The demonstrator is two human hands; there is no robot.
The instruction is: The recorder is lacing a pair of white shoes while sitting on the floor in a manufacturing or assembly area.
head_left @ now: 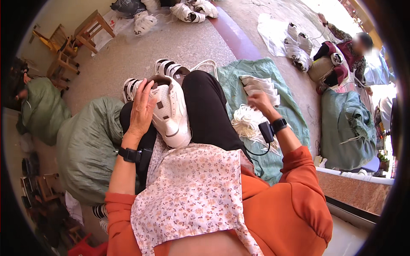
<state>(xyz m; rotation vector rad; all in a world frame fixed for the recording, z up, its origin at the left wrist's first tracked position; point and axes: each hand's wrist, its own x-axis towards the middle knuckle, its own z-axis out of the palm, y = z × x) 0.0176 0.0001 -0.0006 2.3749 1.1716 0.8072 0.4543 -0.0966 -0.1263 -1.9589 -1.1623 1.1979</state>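
A white sneaker with a perforated upper and a dark lining lies between my thighs, its toe toward me. My left hand lies along the sneaker's left side, fingers stretched out and resting on it. On a green woven sheet to the right, my right hand is closed, with its fingers curled beside a pile of white shoelaces and a stack of flat white pieces. Whatever its fingers may hold is hidden. More white shoes with dark stripes stand just beyond my knees.
Green sacks stand at my left. Wooden stools and bundled white shoes lie farther off. At the right, a person sits by another shoe pile and a large green sack. A cable hangs from my right wrist device.
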